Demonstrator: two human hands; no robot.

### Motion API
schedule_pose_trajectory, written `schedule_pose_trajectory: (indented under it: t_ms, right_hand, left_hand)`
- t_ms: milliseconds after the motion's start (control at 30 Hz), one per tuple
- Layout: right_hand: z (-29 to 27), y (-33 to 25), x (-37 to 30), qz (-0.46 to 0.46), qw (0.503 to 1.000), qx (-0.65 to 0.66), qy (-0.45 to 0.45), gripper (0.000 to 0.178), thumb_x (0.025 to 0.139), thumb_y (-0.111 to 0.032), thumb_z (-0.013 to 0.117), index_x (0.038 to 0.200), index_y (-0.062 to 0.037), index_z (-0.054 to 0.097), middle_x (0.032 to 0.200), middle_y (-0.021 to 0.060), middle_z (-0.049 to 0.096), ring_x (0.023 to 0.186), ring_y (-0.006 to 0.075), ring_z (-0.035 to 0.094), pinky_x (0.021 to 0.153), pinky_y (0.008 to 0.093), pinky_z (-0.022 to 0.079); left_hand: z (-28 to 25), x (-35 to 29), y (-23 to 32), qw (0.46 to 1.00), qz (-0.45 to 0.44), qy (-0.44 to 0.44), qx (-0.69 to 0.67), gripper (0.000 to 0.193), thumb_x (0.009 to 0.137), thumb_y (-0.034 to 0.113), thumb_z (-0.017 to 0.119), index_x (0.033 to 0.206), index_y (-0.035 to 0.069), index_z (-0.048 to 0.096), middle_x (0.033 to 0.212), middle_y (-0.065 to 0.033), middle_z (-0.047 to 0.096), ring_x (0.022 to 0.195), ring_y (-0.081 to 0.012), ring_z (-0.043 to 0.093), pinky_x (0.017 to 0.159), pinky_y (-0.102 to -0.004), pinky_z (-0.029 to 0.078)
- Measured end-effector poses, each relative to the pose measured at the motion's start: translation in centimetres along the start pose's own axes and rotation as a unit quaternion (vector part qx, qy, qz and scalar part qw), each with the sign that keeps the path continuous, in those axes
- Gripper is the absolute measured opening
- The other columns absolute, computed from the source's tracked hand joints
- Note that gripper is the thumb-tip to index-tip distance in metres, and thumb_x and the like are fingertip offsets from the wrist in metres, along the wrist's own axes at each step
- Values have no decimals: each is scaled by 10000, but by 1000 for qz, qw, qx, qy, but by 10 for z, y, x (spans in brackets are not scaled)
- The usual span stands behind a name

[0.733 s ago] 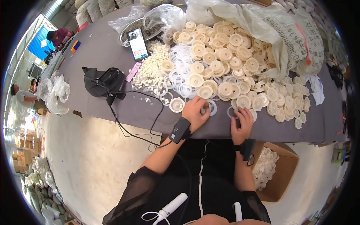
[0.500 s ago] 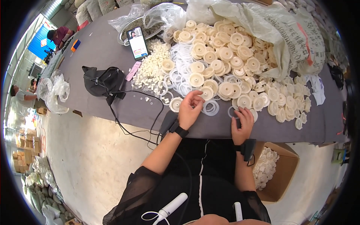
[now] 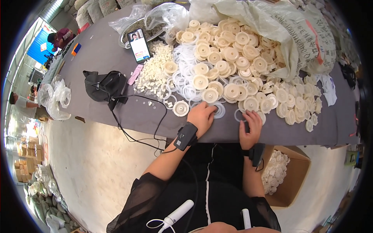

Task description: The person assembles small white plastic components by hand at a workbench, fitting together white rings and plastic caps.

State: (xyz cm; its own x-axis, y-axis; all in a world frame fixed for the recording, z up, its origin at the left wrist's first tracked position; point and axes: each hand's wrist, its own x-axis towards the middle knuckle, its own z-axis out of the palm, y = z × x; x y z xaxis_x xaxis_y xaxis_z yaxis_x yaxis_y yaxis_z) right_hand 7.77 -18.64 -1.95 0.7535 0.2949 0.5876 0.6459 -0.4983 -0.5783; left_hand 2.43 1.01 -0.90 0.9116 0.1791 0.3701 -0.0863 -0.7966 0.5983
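My left hand [image 3: 201, 117] is palm down at the table's near side, fingers curled at a small stack of translucent white plastic rings [image 3: 220, 111]. Its fingertips are partly hidden, so I cannot make out what they pinch. To its left lies a cream round plastic disc [image 3: 180, 108] with a central hub. My right hand [image 3: 251, 128] rests with thumb and fingers apart beside a single thin ring [image 3: 237, 115] and the front cream discs [image 3: 251, 103]. Beyond both hands spreads a large heap of such discs [image 3: 233, 50], with a pile of white rings [image 3: 184, 73] on its left.
Small cream parts [image 3: 155, 70] are heaped near a propped phone [image 3: 138, 46]. A black cap [image 3: 105, 86] and cables [image 3: 128, 134] lie left. A woven sack [image 3: 307, 42] stands behind the discs. A cardboard box [image 3: 297, 178] of white parts is below right.
My left hand has come down from the discs toward me and turned palm down, its fingers now curled at the rings. My right hand has hardly moved.
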Motion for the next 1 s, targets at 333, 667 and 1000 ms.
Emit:
schedule_pose_trajectory:
  t_ms: [333,667,1000]
  right_hand:
    - [-3,2,-2,6,1000,8,-3,263,728,-2,605,989,-33,604,1093,104,582,1114,308,475,955,400,350]
    - [-4,6,-1,-5,998,41,37,275,720,2,609,990,-48,606,1045,104,599,1068,317,504,919,398,377]
    - [0,-37,-3,-37,988,148,2,282,679,23,631,954,-39,621,919,101,612,875,289,550,803,370,424]
  left_hand:
    - [-56,-9,-34,976,-173,107,-76,104,750,68,612,850,47,591,842,-100,536,715,-257,541,638,-334,448]
    - [-70,-20,-74,982,-148,40,110,176,735,22,557,900,22,619,861,-143,553,813,-330,554,712,-378,456]
    - [-69,-28,-77,987,-118,49,102,156,747,3,594,899,31,609,822,-104,533,680,-231,566,629,-314,454]
